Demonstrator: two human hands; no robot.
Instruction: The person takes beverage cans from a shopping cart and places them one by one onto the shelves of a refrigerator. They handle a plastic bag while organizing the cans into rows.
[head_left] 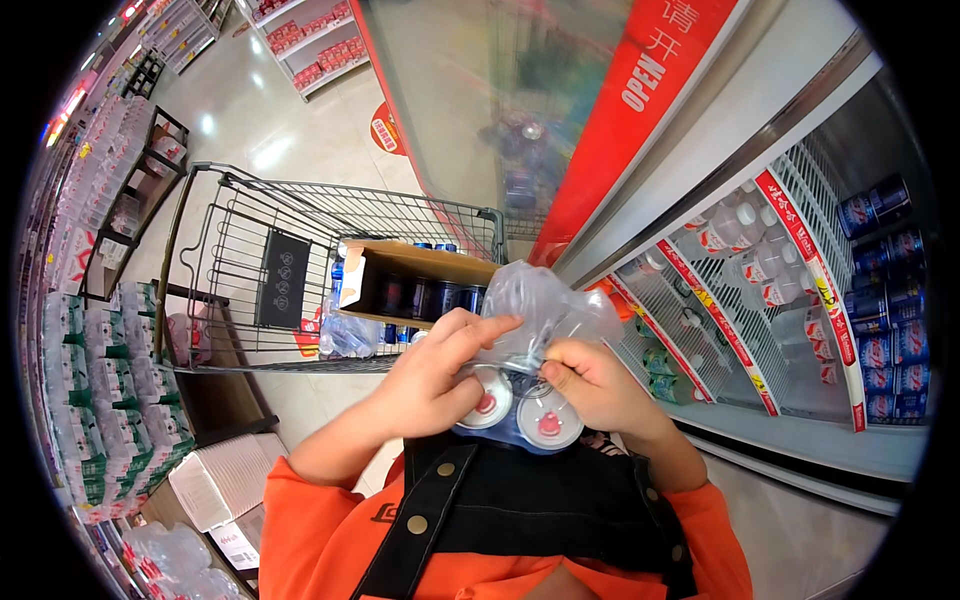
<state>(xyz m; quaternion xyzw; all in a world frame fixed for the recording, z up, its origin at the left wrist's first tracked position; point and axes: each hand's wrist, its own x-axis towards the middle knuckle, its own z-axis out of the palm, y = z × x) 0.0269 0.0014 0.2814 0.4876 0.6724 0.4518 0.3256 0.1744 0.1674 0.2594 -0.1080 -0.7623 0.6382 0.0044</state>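
Close to my chest is a pack of cans (pixel 549 421) with pale lids bearing a pink mark, wrapped in clear plastic film (pixel 550 300). The film bunches up loosely above the lids. My left hand (pixel 440 375) grips the film at the left, its index finger stretched across the loose part. On the other side, my right hand (pixel 600 385) pinches the film between thumb and curled fingers. Just beyond my hands, an open cardboard box (pixel 375 254) holding dark cans rests in a wire shopping cart (pixel 225 345). What supports the pack from below is hidden.
At the right stands a fridge with wire shelves (pixel 735 345) of bottles and blue cans (pixel 885 300). Its open glass door (pixel 470 90) with a red strip stands beyond the cart. Stacked bottle packs (pixel 115 390) and a white carton (pixel 225 480) are at the left.
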